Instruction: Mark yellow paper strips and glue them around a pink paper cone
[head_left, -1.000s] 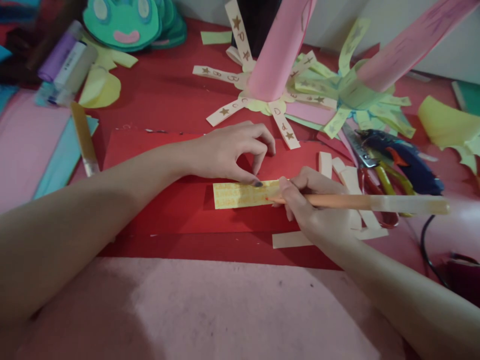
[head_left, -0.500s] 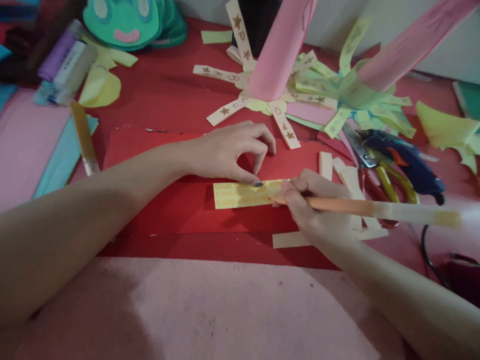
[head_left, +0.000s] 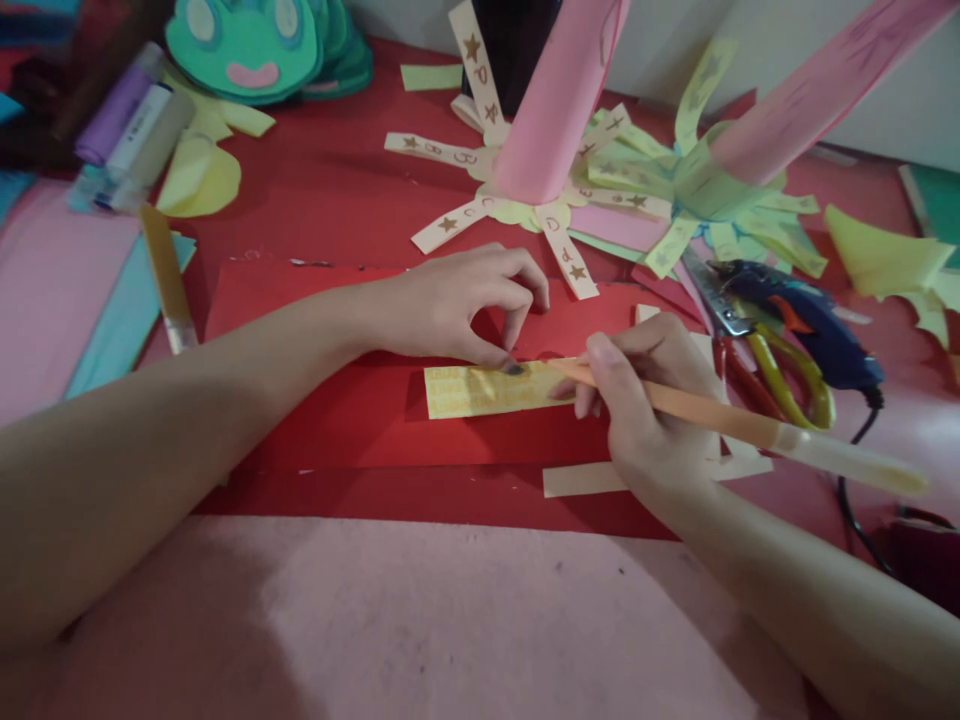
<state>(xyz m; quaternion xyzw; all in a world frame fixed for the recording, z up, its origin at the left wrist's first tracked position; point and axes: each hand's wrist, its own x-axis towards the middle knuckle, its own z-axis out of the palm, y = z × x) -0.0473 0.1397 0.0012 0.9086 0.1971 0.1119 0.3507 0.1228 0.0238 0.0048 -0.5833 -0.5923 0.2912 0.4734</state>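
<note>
A narrow yellow paper strip [head_left: 457, 392] with rows of orange marks lies flat on red paper [head_left: 345, 430]. My left hand [head_left: 457, 305] arches over the red paper, fingers curved and apart, its thumb tip pressing the strip's upper edge. In my right hand [head_left: 660, 400], closed around it, is an orange marker pen [head_left: 712, 415] with a pale, translucent back end. The pen's tip is at the strip's upper edge, just right of my left thumb; whether it touches the paper I cannot tell. My right fingers cover the strip's right end.
Scissors [head_left: 791, 375] and a blue glue gun [head_left: 810, 320] lie at right, near cream paper strips [head_left: 589, 478]. Pink paper tubes [head_left: 559, 110] with lettered strips stand behind. Green paper frog faces [head_left: 244, 45], markers [head_left: 120, 110] and another orange marker [head_left: 165, 265] are at left.
My right hand has shifted slightly up, and the marker pen's tip has moved from the strip's middle to its upper edge. The pen's back end has dipped. My left hand stays put.
</note>
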